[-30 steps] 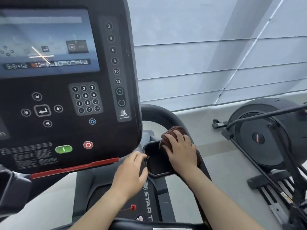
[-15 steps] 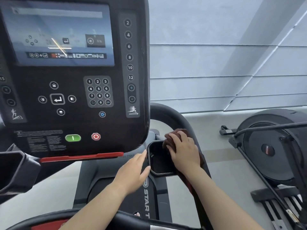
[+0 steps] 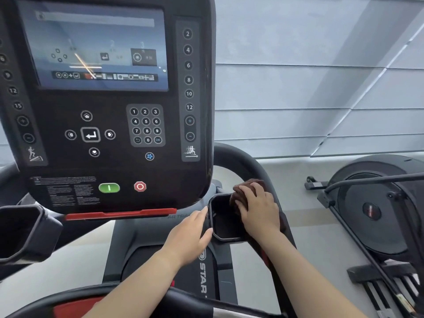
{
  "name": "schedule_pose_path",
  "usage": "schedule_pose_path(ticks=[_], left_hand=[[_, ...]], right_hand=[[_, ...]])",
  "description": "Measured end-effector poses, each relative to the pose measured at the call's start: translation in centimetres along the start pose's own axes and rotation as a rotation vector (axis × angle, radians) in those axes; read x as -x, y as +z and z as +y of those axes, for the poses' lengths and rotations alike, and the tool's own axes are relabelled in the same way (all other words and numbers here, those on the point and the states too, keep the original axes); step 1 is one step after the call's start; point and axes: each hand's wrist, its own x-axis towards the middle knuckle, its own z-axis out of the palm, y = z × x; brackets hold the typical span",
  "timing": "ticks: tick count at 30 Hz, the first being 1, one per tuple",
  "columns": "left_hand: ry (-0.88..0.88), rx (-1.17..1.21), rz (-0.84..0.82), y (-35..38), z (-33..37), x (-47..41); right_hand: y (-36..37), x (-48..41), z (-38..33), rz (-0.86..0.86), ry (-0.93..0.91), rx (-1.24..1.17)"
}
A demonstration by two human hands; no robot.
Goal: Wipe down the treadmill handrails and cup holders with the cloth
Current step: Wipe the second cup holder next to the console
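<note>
A dark brown cloth [image 3: 241, 191] is bunched under my right hand [image 3: 259, 210], which presses it onto the right rim of the black right cup holder [image 3: 221, 222]. Part of the cloth hangs down below my right wrist. My left hand [image 3: 190, 235] rests against the cup holder's left rim, fingers together, thumb at the lower edge. The black right handrail [image 3: 238, 161] curves up behind the cloth. A second cup holder [image 3: 20, 232] sits at the far left. A front handrail [image 3: 179, 299] crosses the bottom of the view beneath my forearms.
The treadmill console [image 3: 110, 106] with screen, keypad, green and red buttons fills the upper left. An elliptical machine [image 3: 376, 207] stands on the floor at the right. Pale window blinds [image 3: 309, 88] lie behind.
The view has shifted so the console and cup holder sit further right and lower. Both hands stay at the right cup holder, with the cloth still on its right rim.
</note>
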Motion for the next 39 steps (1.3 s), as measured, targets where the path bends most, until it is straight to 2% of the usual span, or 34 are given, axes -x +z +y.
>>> schedule_pose_path(ticks=[3, 7, 11, 16, 23, 28, 31, 33, 36, 39], left_hand=[[0.067, -0.050, 0.038, -0.9, 0.5, 0.5], [0.177, -0.086, 0.209, -3.6, 0.4, 1.2], [0.148, -0.187, 0.363, -5.1, -1.2, 2.0], [0.065, -0.217, 0.324, -4.4, -2.8, 2.5], [0.023, -0.257, 0.318, -3.4, -2.8, 2.1], [0.033, -0.245, 0.322, -3.4, -3.0, 2.1], [0.032, -0.246, 0.328, -3.3, -3.0, 2.1], [0.028, -0.251, 0.339, -3.2, -2.9, 2.1], [0.031, -0.262, 0.345, -3.1, -2.7, 2.1], [0.040, -0.278, 0.346, -3.1, -2.8, 2.1]], right_hand=[[-0.4, 0.4, -0.4, 0.000, 0.000, -0.049], [-0.6, 1.4, -2.3, 0.103, -0.114, -0.178], [0.0, 0.5, -5.0, 0.135, -0.185, -0.279], [2.2, 1.1, -5.2, -0.025, -0.143, 0.009], [1.4, 3.6, -5.4, -0.041, -0.247, -0.114], [-1.9, 3.3, -4.4, 0.135, -0.234, -0.333], [-3.4, 2.4, -2.3, 0.222, -0.213, -0.326], [-3.3, 1.7, -0.9, 0.178, -0.172, -0.282], [-1.9, 1.2, 0.2, 0.018, -0.091, -0.142], [-1.2, 0.5, 0.1, -0.031, -0.038, -0.015]])
